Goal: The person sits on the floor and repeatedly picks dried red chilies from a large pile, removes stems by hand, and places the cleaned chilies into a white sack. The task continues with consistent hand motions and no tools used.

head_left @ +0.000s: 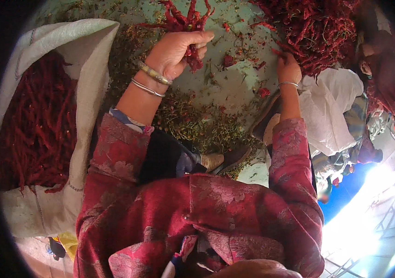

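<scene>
My left hand is closed around a small bunch of dried red chillies, which splay out above my thumb and hang below my fingers. On the right, my right hand has curled fingers on a red chilli at the lower left edge of a large heap of wrinkled dried red chillies. Whether that chilli is separate from the heap I cannot tell.
A woven white sack full of red chillies stands at left. Stems and scraps litter the pale green floor around my shoe. At right are a pale sack, more red chillies and a blue object.
</scene>
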A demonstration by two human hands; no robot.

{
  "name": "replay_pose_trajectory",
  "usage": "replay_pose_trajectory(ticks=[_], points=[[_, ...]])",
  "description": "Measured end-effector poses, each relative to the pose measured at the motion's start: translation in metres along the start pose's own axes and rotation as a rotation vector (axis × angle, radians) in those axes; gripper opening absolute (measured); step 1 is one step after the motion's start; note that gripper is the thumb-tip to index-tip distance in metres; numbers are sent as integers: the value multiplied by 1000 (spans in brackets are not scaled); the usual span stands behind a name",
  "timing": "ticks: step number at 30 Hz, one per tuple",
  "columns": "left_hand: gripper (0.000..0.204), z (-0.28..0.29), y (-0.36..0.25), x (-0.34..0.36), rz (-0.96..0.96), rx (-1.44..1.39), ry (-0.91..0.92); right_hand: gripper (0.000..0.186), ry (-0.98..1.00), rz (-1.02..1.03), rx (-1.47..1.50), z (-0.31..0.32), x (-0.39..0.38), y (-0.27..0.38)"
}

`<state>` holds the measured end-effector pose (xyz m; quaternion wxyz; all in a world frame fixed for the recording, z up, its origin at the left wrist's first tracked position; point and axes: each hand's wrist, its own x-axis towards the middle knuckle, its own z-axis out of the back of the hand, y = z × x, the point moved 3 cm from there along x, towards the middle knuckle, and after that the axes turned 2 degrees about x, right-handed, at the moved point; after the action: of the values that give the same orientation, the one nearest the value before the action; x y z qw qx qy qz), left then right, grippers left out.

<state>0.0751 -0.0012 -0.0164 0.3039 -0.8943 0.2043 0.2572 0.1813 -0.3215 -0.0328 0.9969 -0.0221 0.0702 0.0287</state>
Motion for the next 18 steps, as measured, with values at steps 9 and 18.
replay_pose_trajectory(ticks=[9, 18], points=[[26, -14, 5, -10, -173, 483, 49, 17, 343, -25, 1025, 48, -79, 132], [24, -14, 6, -8, -375, 526, 24, 19, 508, 4, 1144, 57, -109, 161]])
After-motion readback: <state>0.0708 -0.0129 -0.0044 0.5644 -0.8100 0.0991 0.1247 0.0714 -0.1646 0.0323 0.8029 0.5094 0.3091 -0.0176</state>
